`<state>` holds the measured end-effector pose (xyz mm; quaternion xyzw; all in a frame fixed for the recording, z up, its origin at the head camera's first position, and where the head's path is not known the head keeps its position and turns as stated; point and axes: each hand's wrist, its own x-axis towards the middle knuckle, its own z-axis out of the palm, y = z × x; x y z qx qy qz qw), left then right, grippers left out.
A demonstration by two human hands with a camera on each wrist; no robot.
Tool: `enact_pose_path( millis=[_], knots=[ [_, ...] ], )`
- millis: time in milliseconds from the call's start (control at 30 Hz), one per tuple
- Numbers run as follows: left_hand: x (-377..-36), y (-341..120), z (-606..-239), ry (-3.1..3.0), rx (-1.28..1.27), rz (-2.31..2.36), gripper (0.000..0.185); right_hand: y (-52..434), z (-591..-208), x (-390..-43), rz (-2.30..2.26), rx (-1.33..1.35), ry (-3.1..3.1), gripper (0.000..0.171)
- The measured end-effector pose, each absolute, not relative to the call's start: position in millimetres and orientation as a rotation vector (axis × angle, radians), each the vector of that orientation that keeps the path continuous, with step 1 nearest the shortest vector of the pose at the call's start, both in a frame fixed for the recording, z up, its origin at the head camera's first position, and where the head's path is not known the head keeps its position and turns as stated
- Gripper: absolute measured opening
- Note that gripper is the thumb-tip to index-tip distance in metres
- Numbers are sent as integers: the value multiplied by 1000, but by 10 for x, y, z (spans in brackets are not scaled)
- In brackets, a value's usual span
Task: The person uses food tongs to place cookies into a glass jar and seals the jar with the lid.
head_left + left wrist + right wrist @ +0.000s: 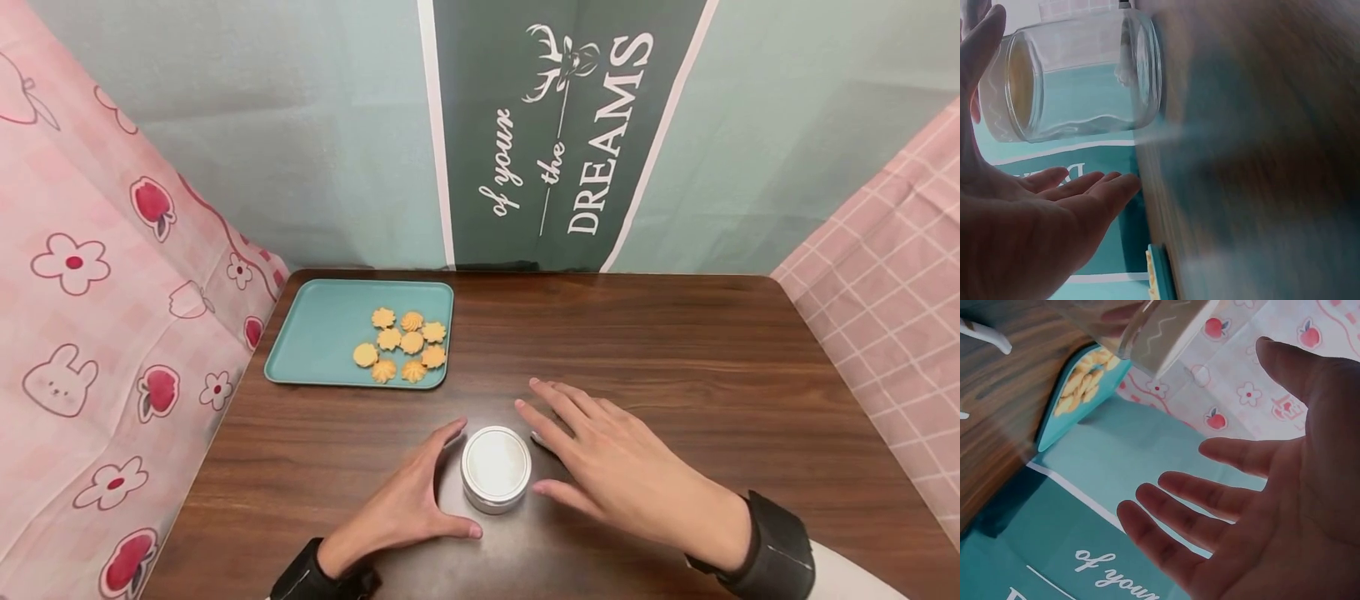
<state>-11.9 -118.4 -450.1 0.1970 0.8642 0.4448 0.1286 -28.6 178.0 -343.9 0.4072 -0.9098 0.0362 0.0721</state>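
Flanking the lidded jar (pixel 496 467) in the head view, my left hand (pixel 405 503) and right hand (pixel 626 467) are loose, gripping nothing; the desk (pixel 720 375) stretches to its right edge, and the tray (pixel 318 333) of cookies (pixel 412 342) sits back left. Left wrist: clear glass stands upright beside my fingers. Right wrist: a white piece (pixel 988 334) lies near the tray.

Clear lidded jar (pixel 496 464) upright on the brown wood-grain table (pixel 637 350)
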Motion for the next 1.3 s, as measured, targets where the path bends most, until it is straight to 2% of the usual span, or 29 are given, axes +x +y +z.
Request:
enact_pose_path(
  millis=[1300],
  knots=[
    [-259, -961, -4638, 2366, 642, 1421, 123, 1386, -3517, -321, 75, 1373, -2858, 85]
  ],
)
